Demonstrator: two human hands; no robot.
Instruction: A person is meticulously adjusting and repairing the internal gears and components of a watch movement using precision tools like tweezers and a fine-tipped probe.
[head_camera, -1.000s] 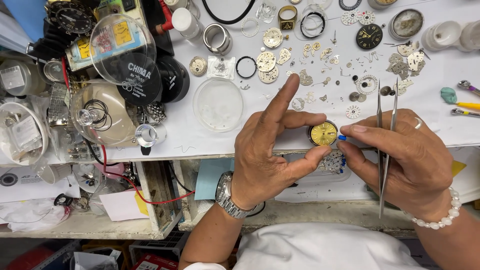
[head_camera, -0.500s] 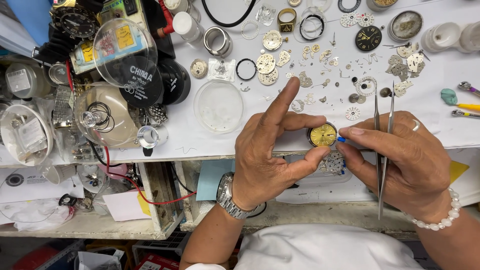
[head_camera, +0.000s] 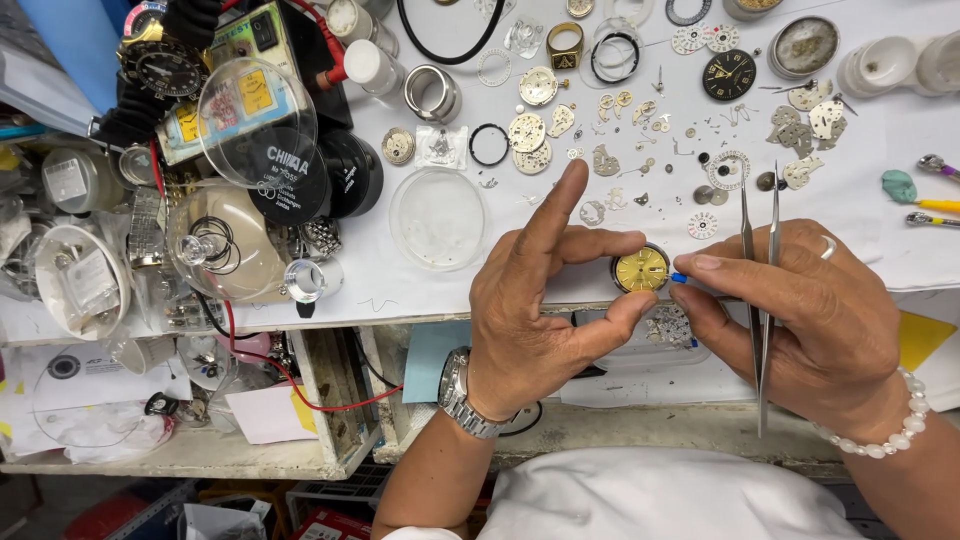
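Head view, straight down over a white counter (head_camera: 900, 250) crowded with watch parts. Left hand (head_camera: 540, 320) closed in a pinch grip on a round watch movement with a yellow dial (head_camera: 641, 269), thumb under its lower edge, middle finger along its top, index finger raised and pointing up clear of it. Movement held just over the front edge of the counter, between the two hands. Right hand (head_camera: 800, 320) closed on a small blue-tipped tool (head_camera: 679, 277), tip touching the right rim of the dial; most of the tool buried between thumb and forefinger, its shape impossible to make out. Slim steel tweezers (head_camera: 760, 300) tucked in the same hand, points up, running across the palm and past the wrist. Dial markings too small to make out. A second metal part (head_camera: 668, 325) half hidden beneath the thumbs, under the counter edge. Steel bracelet watch on the left wrist, white bead bracelet on the right, plain ring on a right finger.

Behind the hands: a shallow clear round dish (head_camera: 437, 217), a black dial (head_camera: 728, 74), small brass and steel gears and plates scattered loose. Left side packed with glass domes, a tester and red wire; open counter only just around the dish. Right counter edge cut off by the frame.
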